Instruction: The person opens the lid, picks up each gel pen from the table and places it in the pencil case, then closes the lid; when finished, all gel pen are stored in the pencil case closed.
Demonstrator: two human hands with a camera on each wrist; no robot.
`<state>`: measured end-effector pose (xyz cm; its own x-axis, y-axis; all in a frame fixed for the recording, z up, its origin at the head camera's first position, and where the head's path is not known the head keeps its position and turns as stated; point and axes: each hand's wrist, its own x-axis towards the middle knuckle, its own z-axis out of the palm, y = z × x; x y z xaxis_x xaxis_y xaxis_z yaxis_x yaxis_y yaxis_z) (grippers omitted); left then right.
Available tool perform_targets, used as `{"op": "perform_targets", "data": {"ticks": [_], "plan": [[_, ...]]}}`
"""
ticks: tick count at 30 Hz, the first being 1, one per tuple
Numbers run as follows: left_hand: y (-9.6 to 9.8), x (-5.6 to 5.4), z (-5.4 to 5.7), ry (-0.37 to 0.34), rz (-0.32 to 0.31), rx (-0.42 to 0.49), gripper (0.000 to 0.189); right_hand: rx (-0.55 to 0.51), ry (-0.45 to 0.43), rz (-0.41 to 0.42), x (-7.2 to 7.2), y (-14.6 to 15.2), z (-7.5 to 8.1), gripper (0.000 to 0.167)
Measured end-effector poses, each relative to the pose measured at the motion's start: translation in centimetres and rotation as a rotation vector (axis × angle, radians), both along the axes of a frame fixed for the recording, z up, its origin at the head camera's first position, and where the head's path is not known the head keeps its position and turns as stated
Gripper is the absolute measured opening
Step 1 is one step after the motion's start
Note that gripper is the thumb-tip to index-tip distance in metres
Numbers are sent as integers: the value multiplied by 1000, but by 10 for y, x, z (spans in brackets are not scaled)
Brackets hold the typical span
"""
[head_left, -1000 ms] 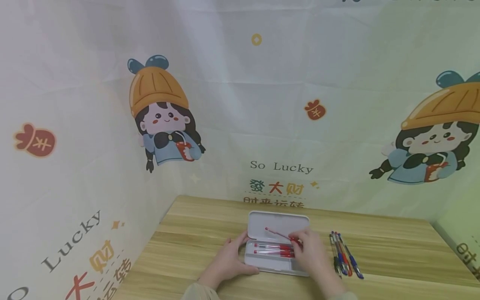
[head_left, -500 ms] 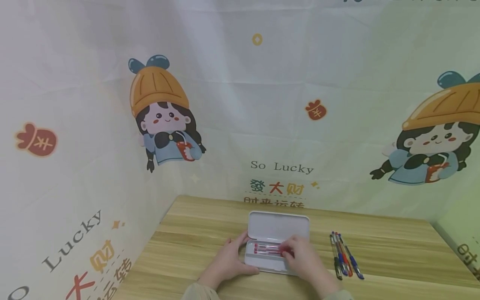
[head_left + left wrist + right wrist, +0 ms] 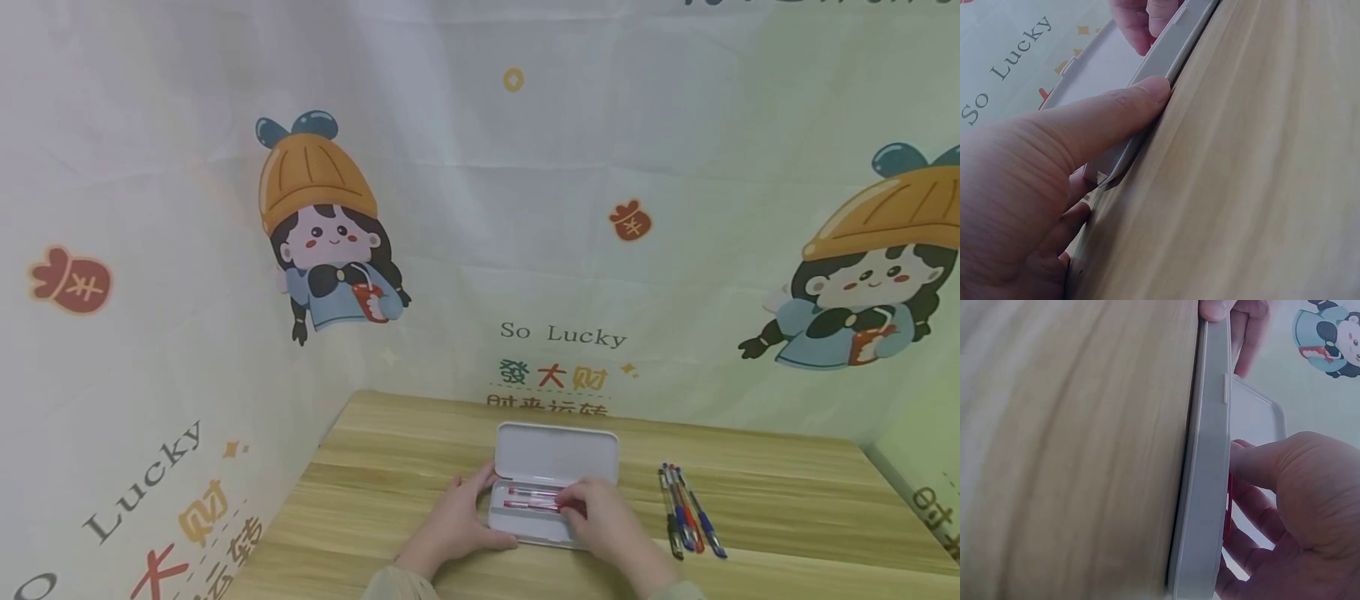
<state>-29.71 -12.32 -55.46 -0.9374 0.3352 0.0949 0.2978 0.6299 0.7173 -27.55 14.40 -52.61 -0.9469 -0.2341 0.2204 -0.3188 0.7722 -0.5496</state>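
Observation:
A white pencil case [image 3: 536,525] lies on the table, its lid [image 3: 557,452] tilted back. My left hand [image 3: 456,518] grips the case's left end, thumb [image 3: 1154,90] on the front wall and fingers around the back corner. Inside the rear compartment lie clear-barrelled red pens [image 3: 532,505], their right ends hidden under my right hand [image 3: 609,518]. That hand reaches over the front wall with thumb and fingers bent together, pinching a red pen low in the compartment. In the right wrist view, part of the red pen [image 3: 1229,515] shows between the wall and my fingers.
To the right of the case, several pens [image 3: 686,517] with black, blue and red grips lie bunched on the wooden table [image 3: 795,508]. A printed cloth backdrop [image 3: 450,250] stands along the table's back and left sides.
My right hand has lowered the red pen, tilted above the case earlier, into the rear compartment and shifted slightly left. My left hand has stayed on the case.

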Motion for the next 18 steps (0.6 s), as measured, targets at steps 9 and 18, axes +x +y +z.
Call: {"op": "perform_targets", "data": {"ticks": [9, 18], "plan": [[0, -1, -2, 8, 0, 4, 128, -132, -39, -142, 6, 21, 5, 13], [0, 0, 0, 7, 0, 11, 127, -99, 60, -248, 13, 56, 5, 26]]}}
